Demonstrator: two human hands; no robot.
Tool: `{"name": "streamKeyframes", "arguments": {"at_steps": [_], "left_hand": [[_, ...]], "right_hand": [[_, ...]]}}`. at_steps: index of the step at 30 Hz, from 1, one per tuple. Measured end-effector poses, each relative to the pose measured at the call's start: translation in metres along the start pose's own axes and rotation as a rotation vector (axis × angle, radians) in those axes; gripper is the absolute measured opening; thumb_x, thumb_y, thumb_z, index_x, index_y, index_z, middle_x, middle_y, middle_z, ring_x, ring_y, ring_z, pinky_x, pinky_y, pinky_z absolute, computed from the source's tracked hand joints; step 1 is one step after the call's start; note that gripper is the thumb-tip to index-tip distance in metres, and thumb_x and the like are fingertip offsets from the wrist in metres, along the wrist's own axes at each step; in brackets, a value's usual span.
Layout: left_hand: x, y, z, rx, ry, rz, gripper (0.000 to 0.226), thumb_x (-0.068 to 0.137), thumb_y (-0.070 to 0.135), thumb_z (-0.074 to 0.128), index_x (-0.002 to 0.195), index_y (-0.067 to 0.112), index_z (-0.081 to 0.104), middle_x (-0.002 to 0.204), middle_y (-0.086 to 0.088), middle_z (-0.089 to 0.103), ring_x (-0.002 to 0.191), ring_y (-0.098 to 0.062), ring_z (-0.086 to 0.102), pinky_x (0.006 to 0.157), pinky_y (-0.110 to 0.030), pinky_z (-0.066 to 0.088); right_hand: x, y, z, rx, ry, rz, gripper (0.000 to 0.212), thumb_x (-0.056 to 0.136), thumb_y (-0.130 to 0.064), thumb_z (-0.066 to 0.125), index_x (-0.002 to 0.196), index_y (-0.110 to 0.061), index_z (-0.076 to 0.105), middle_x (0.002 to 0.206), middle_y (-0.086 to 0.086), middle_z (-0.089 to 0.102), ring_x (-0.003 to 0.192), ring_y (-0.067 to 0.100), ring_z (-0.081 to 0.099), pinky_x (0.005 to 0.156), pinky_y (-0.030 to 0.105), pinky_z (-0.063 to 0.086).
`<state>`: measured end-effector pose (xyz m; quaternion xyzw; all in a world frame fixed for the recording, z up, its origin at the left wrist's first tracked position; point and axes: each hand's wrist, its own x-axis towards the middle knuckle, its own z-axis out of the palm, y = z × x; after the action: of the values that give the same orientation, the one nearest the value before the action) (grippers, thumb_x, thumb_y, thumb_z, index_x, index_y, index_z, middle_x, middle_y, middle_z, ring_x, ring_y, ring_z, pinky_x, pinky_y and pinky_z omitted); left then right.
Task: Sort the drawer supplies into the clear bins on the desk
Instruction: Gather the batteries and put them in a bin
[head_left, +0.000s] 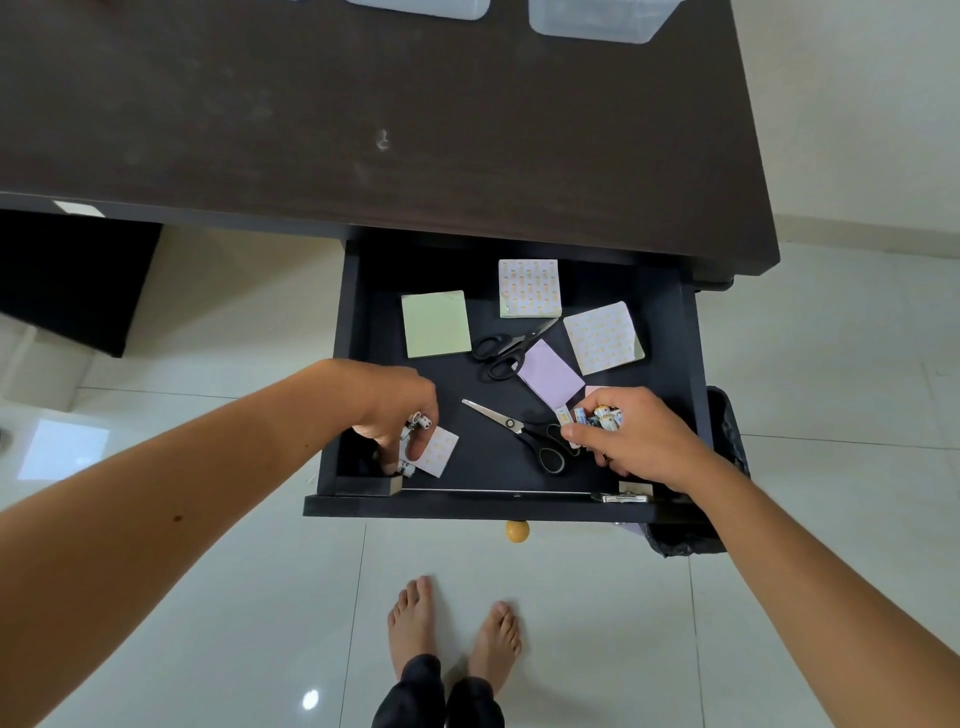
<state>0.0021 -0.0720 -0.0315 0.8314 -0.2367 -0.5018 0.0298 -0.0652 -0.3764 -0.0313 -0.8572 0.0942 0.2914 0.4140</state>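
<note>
Batteries (605, 417) are being gripped in the curled right hand (631, 441), lower right of the drawer (691, 364); more are being pinched by the left hand (397, 415). 2 scissors and 5 pads are lying unsorted. 2 clear bins (597, 21), top edge, are looking empty. Bare desk is lying between.

Left hand (397, 410): arm reaching forward, fingers (415, 447) curled downward, gripping small items.
Right hand (631, 436): arm reaching forward, fingers curled round a small clutch.
</note>
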Motion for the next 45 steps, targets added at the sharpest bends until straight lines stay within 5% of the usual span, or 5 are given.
{"name": "streamKeyframes", "arguments": {"at_steps": [7, 15, 29, 38, 45], "left_hand": [[-0.004, 0.002, 0.006, 0.188, 0.082, 0.054, 0.028, 0.077, 0.024, 0.091, 0.097, 0.029, 0.071, 0.107, 0.008, 0.052, 0.100, -0.020, 0.053, 0.059, -0.028, 0.038], [-0.003, 0.002, 0.009, 0.143, 0.245, 0.131, 0.024, 0.088, 0.045, 0.079, 0.107, 0.040, 0.066, 0.103, 0.012, 0.051, 0.116, -0.021, 0.054, 0.090, -0.040, 0.053], [-0.015, 0.017, 0.015, 0.470, 0.205, 0.169, 0.030, 0.097, 0.038, 0.068, 0.123, 0.023, 0.065, 0.120, -0.009, 0.066, 0.110, -0.031, 0.064, 0.090, -0.040, 0.053], [-0.017, 0.019, 0.013, 0.317, 0.245, 0.088, 0.020, 0.096, 0.038, 0.060, 0.108, 0.028, 0.072, 0.100, 0.000, 0.054, 0.102, -0.025, 0.061, 0.086, -0.038, 0.057], [-0.008, 0.015, 0.014, 0.328, 0.244, 0.088, 0.035, 0.092, 0.044, 0.076, 0.121, 0.028, 0.064, 0.123, -0.004, 0.064, 0.117, -0.027, 0.061, 0.090, -0.037, 0.050]], "right_hand": [[0.004, 0.001, 0.002, 0.100, -0.011, 0.018, 0.011, 0.091, -0.026, 0.083, 0.096, -0.021, 0.075, 0.063, 0.000, 0.069, 0.056, 0.015, 0.060, 0.051, 0.030, 0.047], [0.003, 0.001, 0.000, 0.147, -0.018, 0.001, 0.011, 0.094, -0.023, 0.080, 0.093, -0.014, 0.075, 0.061, -0.003, 0.068, 0.057, 0.015, 0.059, 0.049, 0.029, 0.046], [0.001, -0.001, -0.001, 0.221, -0.044, -0.004, 0.011, 0.094, -0.020, 0.080, 0.102, -0.014, 0.076, 0.060, -0.005, 0.069, 0.057, 0.014, 0.058, 0.050, 0.028, 0.046], [0.000, 0.000, -0.001, 0.294, -0.072, -0.012, 0.019, 0.088, -0.017, 0.086, 0.104, -0.023, 0.077, 0.076, 0.007, 0.071, 0.062, 0.017, 0.061, 0.051, 0.029, 0.047], [0.000, -0.001, -0.001, 0.282, -0.073, 0.001, 0.019, 0.088, -0.018, 0.086, 0.104, -0.025, 0.077, 0.076, 0.005, 0.072, 0.061, 0.014, 0.062, 0.052, 0.028, 0.048]]}}
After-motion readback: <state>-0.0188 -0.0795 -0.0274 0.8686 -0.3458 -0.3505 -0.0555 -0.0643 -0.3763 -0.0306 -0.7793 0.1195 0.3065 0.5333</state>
